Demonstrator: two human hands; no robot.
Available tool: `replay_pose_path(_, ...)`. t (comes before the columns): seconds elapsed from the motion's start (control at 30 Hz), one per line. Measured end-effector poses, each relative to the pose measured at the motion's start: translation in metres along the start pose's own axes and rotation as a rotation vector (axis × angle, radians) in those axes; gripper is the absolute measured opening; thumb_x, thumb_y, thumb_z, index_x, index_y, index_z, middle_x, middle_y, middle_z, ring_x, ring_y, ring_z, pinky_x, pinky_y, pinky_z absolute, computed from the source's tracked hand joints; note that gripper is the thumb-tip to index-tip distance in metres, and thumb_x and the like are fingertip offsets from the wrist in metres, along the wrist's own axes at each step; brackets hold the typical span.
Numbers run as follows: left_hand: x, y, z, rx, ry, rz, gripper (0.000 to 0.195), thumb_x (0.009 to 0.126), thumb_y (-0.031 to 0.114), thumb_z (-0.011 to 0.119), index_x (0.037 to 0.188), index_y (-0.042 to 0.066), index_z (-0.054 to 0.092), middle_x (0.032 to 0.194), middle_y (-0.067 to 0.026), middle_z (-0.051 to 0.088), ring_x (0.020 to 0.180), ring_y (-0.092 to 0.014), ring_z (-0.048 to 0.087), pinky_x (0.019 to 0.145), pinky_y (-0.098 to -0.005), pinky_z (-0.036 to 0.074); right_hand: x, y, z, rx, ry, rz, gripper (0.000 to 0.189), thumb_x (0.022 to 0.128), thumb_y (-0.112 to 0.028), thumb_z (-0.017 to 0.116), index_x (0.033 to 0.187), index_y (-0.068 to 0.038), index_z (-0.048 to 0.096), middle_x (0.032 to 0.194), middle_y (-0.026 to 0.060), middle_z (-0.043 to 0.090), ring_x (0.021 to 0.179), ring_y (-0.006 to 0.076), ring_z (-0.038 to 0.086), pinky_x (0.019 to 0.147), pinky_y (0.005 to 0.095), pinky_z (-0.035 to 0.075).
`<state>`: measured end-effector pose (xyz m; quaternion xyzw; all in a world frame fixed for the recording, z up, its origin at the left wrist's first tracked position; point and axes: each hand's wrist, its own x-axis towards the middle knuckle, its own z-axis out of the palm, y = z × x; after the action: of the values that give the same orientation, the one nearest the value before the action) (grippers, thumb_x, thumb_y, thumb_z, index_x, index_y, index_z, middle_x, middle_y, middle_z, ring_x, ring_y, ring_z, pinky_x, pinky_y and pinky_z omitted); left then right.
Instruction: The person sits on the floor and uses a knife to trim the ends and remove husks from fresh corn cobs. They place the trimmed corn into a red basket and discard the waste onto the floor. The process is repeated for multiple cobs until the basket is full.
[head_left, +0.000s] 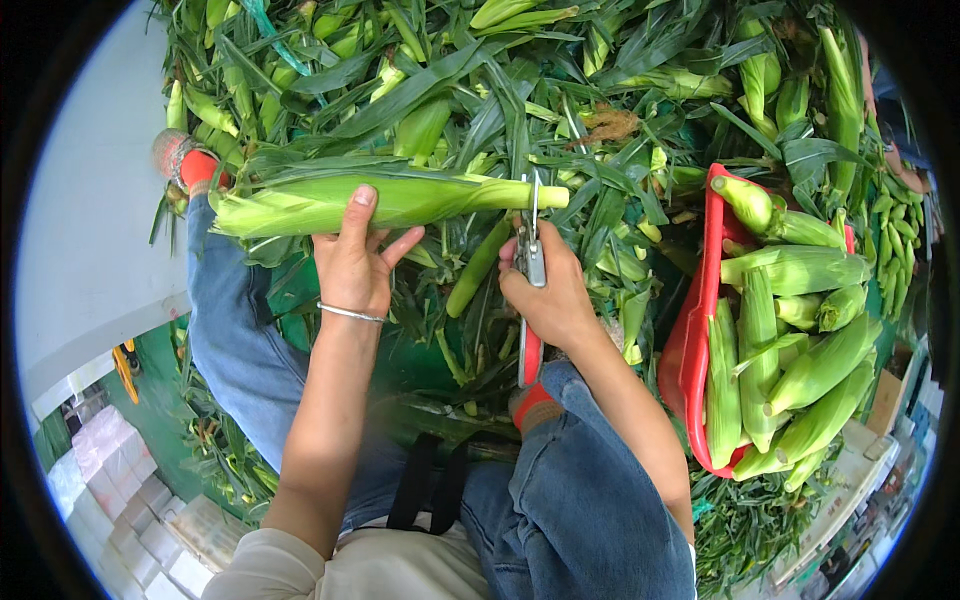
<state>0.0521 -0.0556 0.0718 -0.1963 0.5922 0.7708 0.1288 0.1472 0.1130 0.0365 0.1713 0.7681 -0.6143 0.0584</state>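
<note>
An ear of corn in its green husk (420, 196) lies level across my left hand (356, 251), which grips it near its leafy end, thumb on top. Its cut-looking pale stalk end points right. Around that stalk sit the blades of pruning shears with red and grey handles (534, 262). My right hand (551, 289) is closed around the shears. Beneath both hands are loose husk leaves and another slim green ear (480, 266). To the right, a red plastic basket (701, 337) holds several husked-in ears of corn (817, 270).
A large heap of corn ears and leaves (450, 75) spreads ahead. White boxes (112, 480) stand at lower left, beside a pale wall panel (97, 187). Part of another person (904, 169) shows at upper right, near a pile of green pods or small produce (896, 244).
</note>
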Motion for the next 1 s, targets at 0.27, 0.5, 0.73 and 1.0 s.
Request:
replay_pose_path(0.27, 0.038, 0.012, -0.047, 0.155, -0.036, 0.337, 0.051, 0.074, 0.013, 0.066, 0.119, 0.007, 0.043, 0.103, -0.0045, 0.054, 0.09, -0.017, 0.055, 0.075, -0.033, 0.047, -0.039, 0.009, 0.007, 0.221, -0.241, 0.25, 0.037, 0.076, -0.003, 0.054, 0.112, 0.0, 0.048, 0.078, 0.003, 0.057, 0.064, 0.0105, 0.057, 0.056, 0.0248, 0.045)
replay_pose_path(0.5, 0.0, 0.05, -0.056, 1.052, -0.509, 0.438, 0.054, 0.067, 0.016, 0.071, 0.114, 0.004, 0.046, 0.097, -0.0076, 0.056, 0.09, -0.016, 0.055, 0.082, -0.0283, 0.043, -0.019, -0.047, -0.008, -0.127, -0.282, -0.199, 0.063, 0.065, -0.012, 0.062, 0.12, 0.008, 0.039, 0.105, 0.0251, 0.05, 0.1, 0.0409, 0.05, 0.088, 0.0419, 0.042)
replay_pose_path(0.73, -0.002, 0.061, -0.059, 1.242, -0.621, 0.283, 0.064, 0.072, 0.038, 0.071, 0.116, 0.0, 0.045, 0.094, -0.0072, 0.055, 0.089, -0.019, 0.053, 0.082, -0.0296, 0.042, -0.012, -0.046, -0.028, -0.128, -0.277, -0.205, 0.067, 0.062, -0.008, 0.061, 0.126, 0.0, 0.041, 0.108, 0.0179, 0.052, 0.101, 0.0304, 0.054, 0.089, 0.0341, 0.041)
replay_pose_path(1.0, 0.01, 0.027, -0.044, 0.405, -0.477, -0.356, 0.042, 0.088, 0.035, 0.049, 0.115, 0.001, 0.053, 0.094, -0.0067, 0.06, 0.079, -0.014, 0.057, 0.071, -0.0273, 0.047, -0.025, -0.041, 0.009, -0.216, -0.307, -0.238, 0.061, 0.064, -0.013, 0.062, 0.121, 0.0, 0.043, 0.093, 0.0172, 0.058, 0.084, 0.03, 0.058, 0.076, 0.0372, 0.046)
